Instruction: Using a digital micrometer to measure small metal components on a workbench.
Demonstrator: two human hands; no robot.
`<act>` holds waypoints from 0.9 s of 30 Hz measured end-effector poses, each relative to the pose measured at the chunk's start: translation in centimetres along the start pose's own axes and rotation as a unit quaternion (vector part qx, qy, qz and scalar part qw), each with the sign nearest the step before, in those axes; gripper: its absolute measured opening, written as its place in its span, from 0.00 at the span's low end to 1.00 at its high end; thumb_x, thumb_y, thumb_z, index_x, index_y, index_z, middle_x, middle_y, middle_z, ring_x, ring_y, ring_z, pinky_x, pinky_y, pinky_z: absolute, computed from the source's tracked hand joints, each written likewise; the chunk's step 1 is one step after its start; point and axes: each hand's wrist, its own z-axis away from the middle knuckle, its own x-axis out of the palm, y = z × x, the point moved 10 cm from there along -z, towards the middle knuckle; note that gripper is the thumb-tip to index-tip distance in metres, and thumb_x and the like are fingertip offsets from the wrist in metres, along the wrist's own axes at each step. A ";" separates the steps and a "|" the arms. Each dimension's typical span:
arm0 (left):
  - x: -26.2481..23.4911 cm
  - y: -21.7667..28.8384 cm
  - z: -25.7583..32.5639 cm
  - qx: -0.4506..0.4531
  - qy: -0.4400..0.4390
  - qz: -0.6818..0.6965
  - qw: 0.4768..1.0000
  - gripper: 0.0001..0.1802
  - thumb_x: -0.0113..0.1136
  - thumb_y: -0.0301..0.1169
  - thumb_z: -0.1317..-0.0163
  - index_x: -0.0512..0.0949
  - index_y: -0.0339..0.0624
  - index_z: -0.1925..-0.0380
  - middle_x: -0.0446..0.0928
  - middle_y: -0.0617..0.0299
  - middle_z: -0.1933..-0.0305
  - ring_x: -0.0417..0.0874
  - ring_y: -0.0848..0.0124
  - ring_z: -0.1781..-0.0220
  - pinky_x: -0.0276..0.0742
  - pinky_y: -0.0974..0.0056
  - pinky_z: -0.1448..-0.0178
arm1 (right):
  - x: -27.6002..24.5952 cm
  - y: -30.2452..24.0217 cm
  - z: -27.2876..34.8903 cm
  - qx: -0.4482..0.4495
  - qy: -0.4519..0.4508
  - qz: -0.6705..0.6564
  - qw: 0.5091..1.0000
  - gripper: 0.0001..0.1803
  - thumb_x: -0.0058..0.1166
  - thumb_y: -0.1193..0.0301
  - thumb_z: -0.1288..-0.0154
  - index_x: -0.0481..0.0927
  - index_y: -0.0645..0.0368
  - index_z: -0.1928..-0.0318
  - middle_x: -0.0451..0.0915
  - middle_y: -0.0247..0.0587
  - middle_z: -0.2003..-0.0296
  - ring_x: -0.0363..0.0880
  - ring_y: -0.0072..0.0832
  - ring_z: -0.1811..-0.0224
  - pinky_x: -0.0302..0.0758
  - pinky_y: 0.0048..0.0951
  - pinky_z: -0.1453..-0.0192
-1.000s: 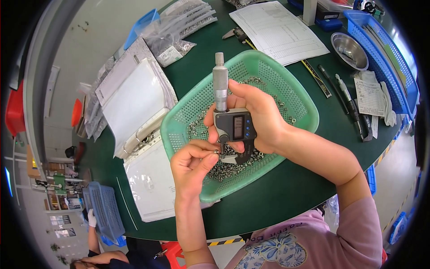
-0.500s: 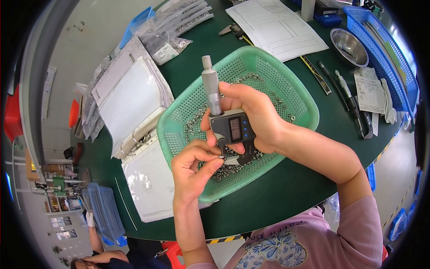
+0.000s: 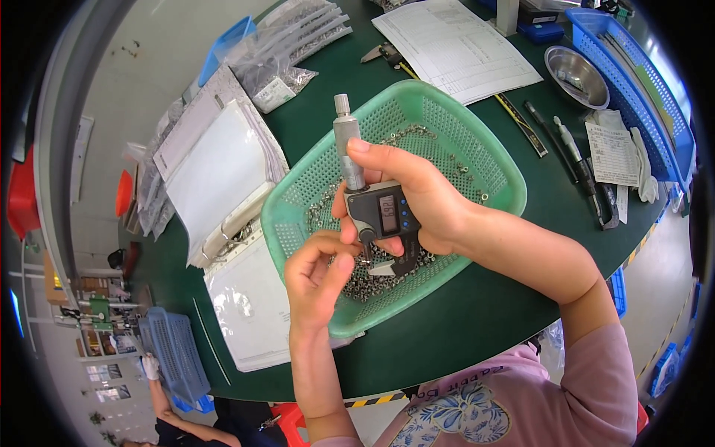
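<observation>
One ring binder [image 3: 216, 167] lies spread at nine o'clock from the green basket [image 3: 279, 223], so near its rim that I can't tell whether they touch; that flank leaves little room for moving. Between six and four o'clock a broad band of dark green tabletop [image 3: 439, 335] runs out to its curved near edge. Toward one o'clock, printed sheets [image 3: 458, 48] lie close to the far rim, while at two a yellow-and-black strip [image 3: 525, 127] has some table between it and the basket. Farther out, between two and three, I see a steel bowl [image 3: 555, 59], a dark-handled tool [image 3: 585, 175] and a blue basket [image 3: 629, 104] bounding the right side.

The left hand [image 3: 316, 276] comes up from about half past six over the basket's near-left part, fingers curled, thumb tip close to the forefinger; whether anything small is pinched there, I can't tell. Those tips are just beside the measuring end of a digital micrometer [image 3: 383, 212], held above the basket and its small metal nuts [image 3: 365, 287], barrel leaning toward eleven o'clock. The right hand [image 3: 428, 197] is clamped around that micrometer, thumb along the barrel, its forearm crossing the rim at four o'clock, elbow bent.
</observation>
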 end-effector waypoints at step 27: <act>-1.0 -1.8 0.4 -0.075 0.061 -0.019 0.995 0.03 0.56 0.22 0.45 0.73 0.35 0.70 0.75 0.62 0.65 0.74 0.77 0.63 0.68 0.73 0.57 | -0.7 0.0 -0.1 -0.009 0.031 0.006 0.999 0.35 0.23 0.45 0.38 0.73 0.65 0.66 0.76 0.44 0.78 0.65 0.23 0.89 0.62 0.21 0.85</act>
